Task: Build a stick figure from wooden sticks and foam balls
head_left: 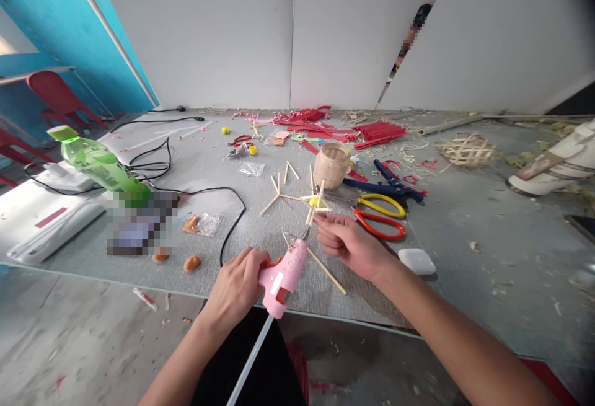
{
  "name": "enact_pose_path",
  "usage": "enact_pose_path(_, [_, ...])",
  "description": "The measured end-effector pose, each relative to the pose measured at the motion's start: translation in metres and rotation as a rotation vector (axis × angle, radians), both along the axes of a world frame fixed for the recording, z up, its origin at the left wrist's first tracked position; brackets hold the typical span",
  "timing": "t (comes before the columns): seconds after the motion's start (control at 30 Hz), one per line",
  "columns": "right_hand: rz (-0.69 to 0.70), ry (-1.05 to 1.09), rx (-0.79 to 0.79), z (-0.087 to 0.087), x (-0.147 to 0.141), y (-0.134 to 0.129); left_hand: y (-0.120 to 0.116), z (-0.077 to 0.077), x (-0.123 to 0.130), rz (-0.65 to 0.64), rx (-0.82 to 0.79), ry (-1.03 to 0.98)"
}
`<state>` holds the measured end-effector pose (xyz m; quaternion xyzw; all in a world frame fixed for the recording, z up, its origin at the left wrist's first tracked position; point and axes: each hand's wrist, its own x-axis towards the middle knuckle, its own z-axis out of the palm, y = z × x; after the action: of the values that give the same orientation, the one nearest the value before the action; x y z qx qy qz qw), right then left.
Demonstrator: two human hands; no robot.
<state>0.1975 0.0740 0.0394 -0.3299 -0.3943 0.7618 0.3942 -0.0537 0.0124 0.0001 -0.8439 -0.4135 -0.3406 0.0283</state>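
My left hand (239, 279) is wrapped round a pink hot glue gun (283, 276), with a long clear glue stick (251, 359) sticking out of its back end. The gun's tip points at a small frame of pale wooden sticks (320, 194) with a yellow piece (316, 202) at its middle. My right hand (346, 238) pinches one end of this frame, close to the nozzle. Whether tip and stick touch I cannot tell. Another branching stick piece (279, 195) lies to the left on the table, and a loose stick (328, 273) lies below my right hand.
Behind the frame stands a woven bamboo cup (331, 165). Orange-handled scissors (381, 225), yellow-handled scissors (383, 204) and blue pliers (388, 183) lie right of it. A white case (417, 261) sits near my right forearm. A green bottle (100, 167) and black cable (237, 192) are left.
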Motion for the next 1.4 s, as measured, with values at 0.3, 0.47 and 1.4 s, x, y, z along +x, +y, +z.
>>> enact_pose_path(0.3, [-0.003, -0.013, 0.009, 0.0004, -0.0011, -0.0013, -0.0002, -0.0010, 0.0001, 0.008, 0.014, 0.012])
enact_pose_path(0.47, [-0.009, -0.011, 0.002, 0.0003, -0.0008, -0.0009, 0.0004, -0.0005, 0.0003, 0.017, 0.022, 0.012])
enact_pose_path(1.4, [-0.007, -0.019, 0.010, -0.0014, 0.0009, -0.0005, -0.0005, -0.0018, 0.0001, 0.022, 0.020, -0.002])
